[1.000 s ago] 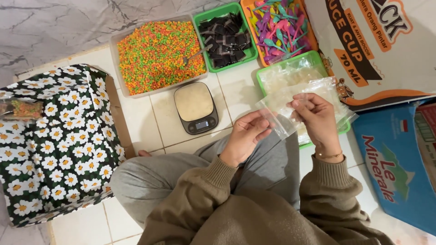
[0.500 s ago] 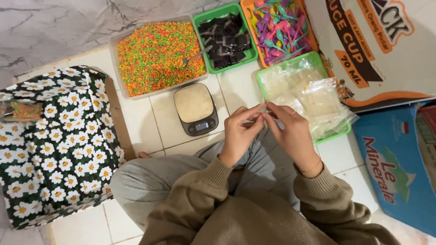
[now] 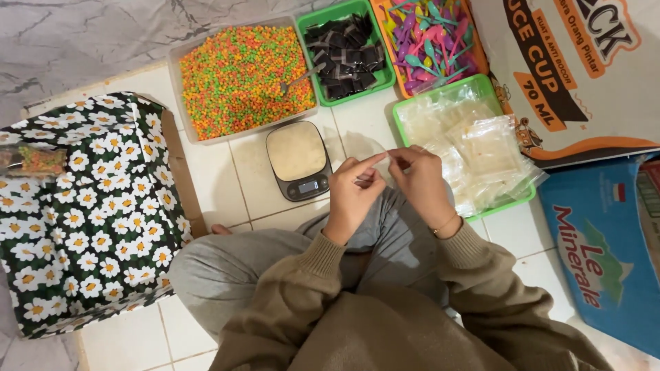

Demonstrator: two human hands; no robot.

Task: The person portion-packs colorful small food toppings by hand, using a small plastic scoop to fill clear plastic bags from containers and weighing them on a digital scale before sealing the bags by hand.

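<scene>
Your left hand (image 3: 352,192) and right hand (image 3: 419,180) meet above your lap, each pinching an edge of a small clear plastic bag (image 3: 382,156) between thumb and fingertips; the bag hangs just in front of the digital scale (image 3: 298,159) on the tiled floor (image 3: 227,178). Right of your hands, a green tray (image 3: 512,203) holds more clear bags. Beyond the scale stand a tub of orange, green and yellow pellets (image 3: 237,79), a green tray of dark sachets (image 3: 344,49) and an orange tray of coloured spoons (image 3: 430,38).
</scene>
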